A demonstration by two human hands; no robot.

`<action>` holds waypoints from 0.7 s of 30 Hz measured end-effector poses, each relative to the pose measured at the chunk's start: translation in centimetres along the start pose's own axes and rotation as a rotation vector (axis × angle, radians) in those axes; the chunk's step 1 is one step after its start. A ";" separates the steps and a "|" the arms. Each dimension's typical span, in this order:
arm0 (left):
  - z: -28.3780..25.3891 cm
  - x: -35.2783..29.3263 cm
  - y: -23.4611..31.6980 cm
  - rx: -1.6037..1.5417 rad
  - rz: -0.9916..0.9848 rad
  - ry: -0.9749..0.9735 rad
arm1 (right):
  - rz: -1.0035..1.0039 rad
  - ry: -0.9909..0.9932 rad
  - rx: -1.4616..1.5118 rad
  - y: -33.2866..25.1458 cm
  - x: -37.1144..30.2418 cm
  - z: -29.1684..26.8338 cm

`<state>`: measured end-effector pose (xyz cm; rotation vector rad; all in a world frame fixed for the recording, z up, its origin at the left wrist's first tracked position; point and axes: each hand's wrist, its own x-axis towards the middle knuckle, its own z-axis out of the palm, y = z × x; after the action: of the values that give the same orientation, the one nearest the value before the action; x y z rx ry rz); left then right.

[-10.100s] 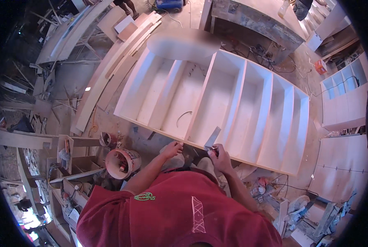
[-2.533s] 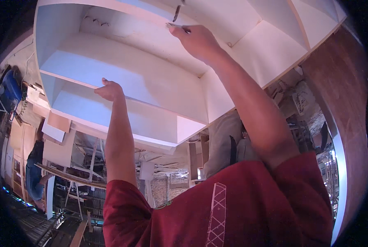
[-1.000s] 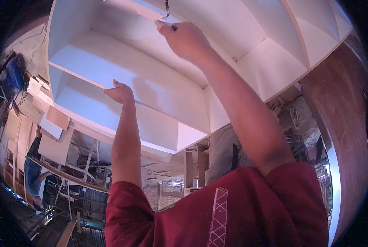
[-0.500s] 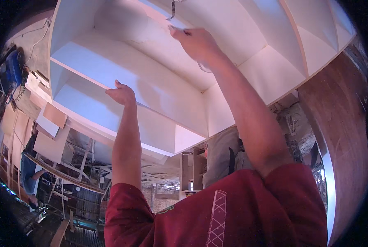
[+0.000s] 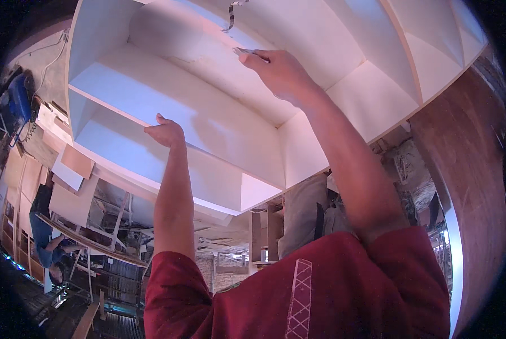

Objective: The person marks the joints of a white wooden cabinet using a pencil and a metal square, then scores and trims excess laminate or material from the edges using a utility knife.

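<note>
In front of me is a large white cabinet carcass (image 5: 230, 107) with shelves and dividers. My left hand (image 5: 167, 132) grips the front edge of a white shelf (image 5: 219, 155), thumb up on it and fingers bent at the edge. My right hand (image 5: 278, 70) is closed round a slim blade-like tool (image 5: 246, 52), its thin pale tip pointing left by the edge of an upper board. Most of the tool is hidden in my fingers, so its exact kind is unclear. Just above the tip dangles a narrow curled strip (image 5: 231, 17).
Board offcuts (image 5: 75, 166) stand at the left, near a blue machine (image 5: 19, 96) with a coiled cord. A person (image 5: 49, 248) is at the far lower left beside a long wooden plank (image 5: 94, 246). A brown wooden panel (image 5: 462, 169) runs along the right.
My right hand has come slightly down and to the right with the tool, whose tip now shows more clearly. The curled strip hangs a little further left. My left hand stays on the shelf edge.
</note>
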<state>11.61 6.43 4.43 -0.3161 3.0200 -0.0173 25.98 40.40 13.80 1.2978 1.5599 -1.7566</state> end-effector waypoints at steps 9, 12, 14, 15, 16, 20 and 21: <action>0.4 0.5 -0.5 -0.046 0.020 -0.006 | -0.002 0.040 -0.057 -1.6 1.1 1.0; 0.0 0.6 -0.4 -0.086 -0.027 -0.051 | -0.066 0.063 0.009 -2.7 0.5 1.3; 0.6 -0.3 0.6 -0.085 0.034 -0.027 | -0.062 0.077 -0.003 -4.1 1.8 0.8; 0.8 -0.7 0.9 -0.092 0.037 -0.034 | 0.012 0.084 -0.050 -5.0 2.8 0.6; 0.8 -0.4 0.7 -0.085 0.037 -0.028 | 0.084 0.079 -0.092 -5.4 3.5 1.0; 0.3 0.4 -0.2 -0.076 0.007 -0.011 | -0.049 0.060 -0.029 -3.0 1.4 1.9; 0.3 0.6 -0.4 -0.075 0.003 -0.007 | -0.088 0.067 -0.062 -3.3 1.3 2.0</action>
<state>11.14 5.94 4.10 -0.3170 3.0198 0.0975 21.93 39.71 14.17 1.2881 1.7188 -1.7193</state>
